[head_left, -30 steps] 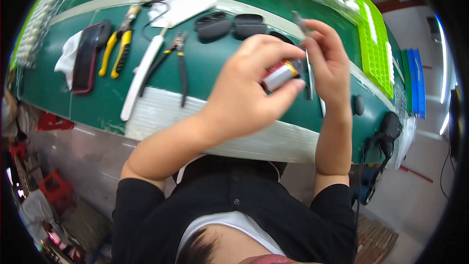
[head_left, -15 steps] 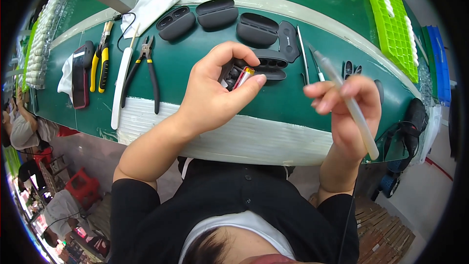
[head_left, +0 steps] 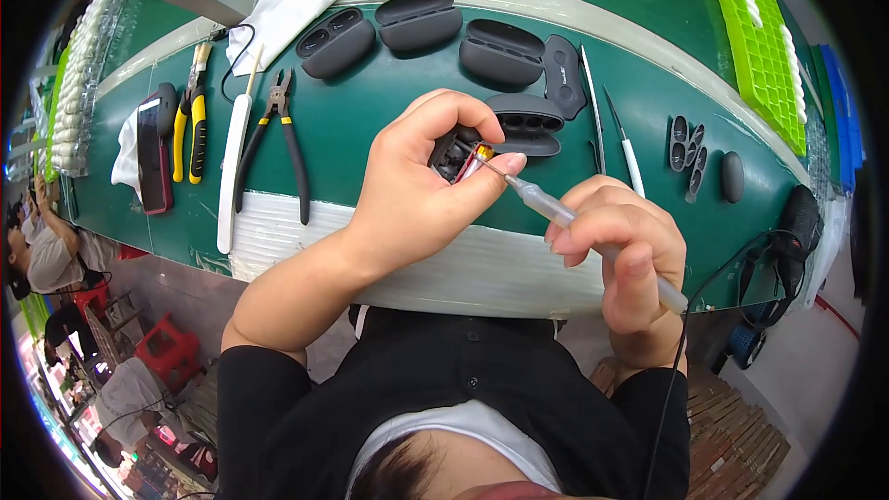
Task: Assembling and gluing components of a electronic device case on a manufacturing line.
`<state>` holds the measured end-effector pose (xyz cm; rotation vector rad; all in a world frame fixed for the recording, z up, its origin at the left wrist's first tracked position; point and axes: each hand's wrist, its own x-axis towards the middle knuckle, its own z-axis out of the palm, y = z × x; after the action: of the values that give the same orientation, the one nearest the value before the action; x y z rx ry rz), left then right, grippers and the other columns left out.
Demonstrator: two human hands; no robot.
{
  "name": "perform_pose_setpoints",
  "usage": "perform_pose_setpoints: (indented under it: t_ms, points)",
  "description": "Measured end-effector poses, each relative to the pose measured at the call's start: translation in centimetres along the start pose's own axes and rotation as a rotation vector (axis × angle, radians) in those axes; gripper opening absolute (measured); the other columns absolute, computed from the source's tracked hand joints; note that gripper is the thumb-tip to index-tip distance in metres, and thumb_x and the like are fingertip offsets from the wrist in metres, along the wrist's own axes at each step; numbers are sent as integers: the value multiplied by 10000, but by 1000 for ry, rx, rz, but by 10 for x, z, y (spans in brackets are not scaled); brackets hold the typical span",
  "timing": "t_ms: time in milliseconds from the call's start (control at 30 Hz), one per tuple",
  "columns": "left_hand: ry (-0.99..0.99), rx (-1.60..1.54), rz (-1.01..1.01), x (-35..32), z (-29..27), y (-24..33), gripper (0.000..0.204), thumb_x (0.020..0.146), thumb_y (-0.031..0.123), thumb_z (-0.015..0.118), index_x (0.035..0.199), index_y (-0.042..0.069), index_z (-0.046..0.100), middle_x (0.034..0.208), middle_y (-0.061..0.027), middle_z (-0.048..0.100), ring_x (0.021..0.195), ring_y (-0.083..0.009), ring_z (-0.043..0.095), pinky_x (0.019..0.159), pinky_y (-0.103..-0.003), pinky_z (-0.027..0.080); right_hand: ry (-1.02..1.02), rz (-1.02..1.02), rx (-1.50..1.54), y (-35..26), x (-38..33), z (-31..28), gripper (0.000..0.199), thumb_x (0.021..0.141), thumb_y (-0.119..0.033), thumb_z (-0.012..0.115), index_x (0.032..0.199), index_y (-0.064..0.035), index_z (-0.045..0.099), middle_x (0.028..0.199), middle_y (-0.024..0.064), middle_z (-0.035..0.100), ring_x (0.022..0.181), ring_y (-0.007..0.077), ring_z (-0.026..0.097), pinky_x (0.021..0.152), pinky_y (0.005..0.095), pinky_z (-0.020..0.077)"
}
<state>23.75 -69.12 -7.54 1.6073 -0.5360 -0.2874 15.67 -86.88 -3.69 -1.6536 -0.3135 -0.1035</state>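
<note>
My left hand point(head_left: 417, 171) is closed around a small dark earbud-case insert point(head_left: 451, 150) with a red and yellow part and wiring at its side. The fingers hide much of it. In my right hand point(head_left: 630, 245) is a slim tool point(head_left: 544, 205) with a translucent handle and thin metal shaft, gripped like a pen. Its tip reaches the insert beside my left thumb; whether it touches cannot be made out. Just beyond my left fingers lies an open dark earbud case point(head_left: 526, 120). A white-handled pointed tool point(head_left: 631, 162) and metal tweezers point(head_left: 594, 111) rest beyond my right hand.
More open cases point(head_left: 502, 54) stand along the back, beside a dark flat piece point(head_left: 563, 76). Black-handled cutters point(head_left: 296, 167), yellow-handled pliers point(head_left: 197, 130), a white stick point(head_left: 233, 176) and a phone point(head_left: 153, 157) lie left. Small dark inserts point(head_left: 685, 143) and a green rack point(head_left: 759, 46) are right.
My right hand has swung the slim tool round and to the left, bringing its tip to the insert. My left hand keeps its hold, with little movement. The view has shifted slightly.
</note>
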Motion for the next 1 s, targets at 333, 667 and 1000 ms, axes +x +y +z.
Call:
perform_pose_setpoints:
  t_ms: [333,667,1000]
  points:
    - [41,-38,-75,-1,1,2,181,726,-7,659,820,19,507,842,-27,499,724,-62,448,640,-185,388,9,-36,-16,3,-1,1,358,897,-287,428,819,8,616,687,93,534,596,153,494,536,261,383]
    - [62,-25,-70,0,-1,0,177,734,-4,656,818,18,501,819,-9,499,702,-46,443,619,-179,382,95,65,168,3,0,9,183,870,-141,478,853,19,565,712,102,558,621,147,506,581,260,409]
    - [70,2,-60,6,-6,-3,145,698,60,672,746,10,544,720,-31,511,619,-98,451,545,-229,371,-105,-99,-44,15,11,-21,150,696,-10,698,812,19,607,804,115,616,736,211,585,680,308,464]
